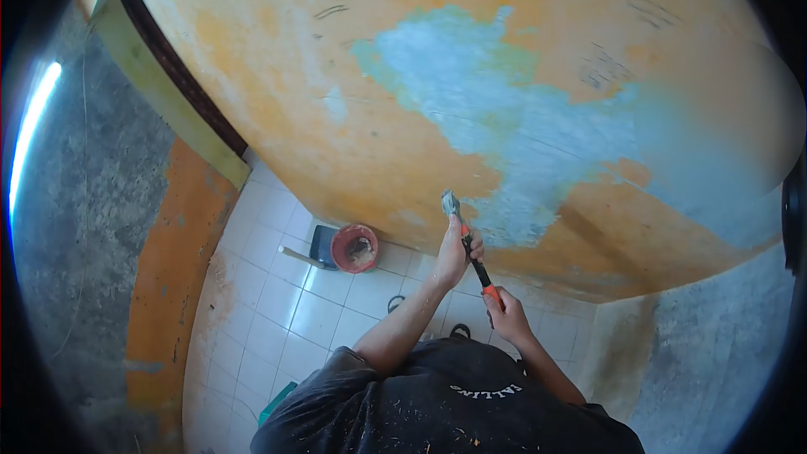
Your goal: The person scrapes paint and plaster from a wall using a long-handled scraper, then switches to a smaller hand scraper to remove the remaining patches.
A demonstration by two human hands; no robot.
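Both my hands are closed on a long-handled scraper (481, 272) with a black and orange handle and a grey metal head. My left hand (455, 259) wraps the upper part of the handle, just below the head. Lower down, my right hand (508, 319) grips the orange end. The scraper's head points up and overlaps the lower part of the orange painted wall (353, 160) in this view. A large patch of that wall (521, 118) is stripped to a pale blue layer with ragged edges.
A red bucket (370, 262) with pale material inside stands on the white tiled floor (324, 307) near the wall's foot. Beside it lies a dark dustpan (323, 245) with a pale handle. A doorway frame (160, 84) rises at the left, and a grey wall (702, 353) borders the right.
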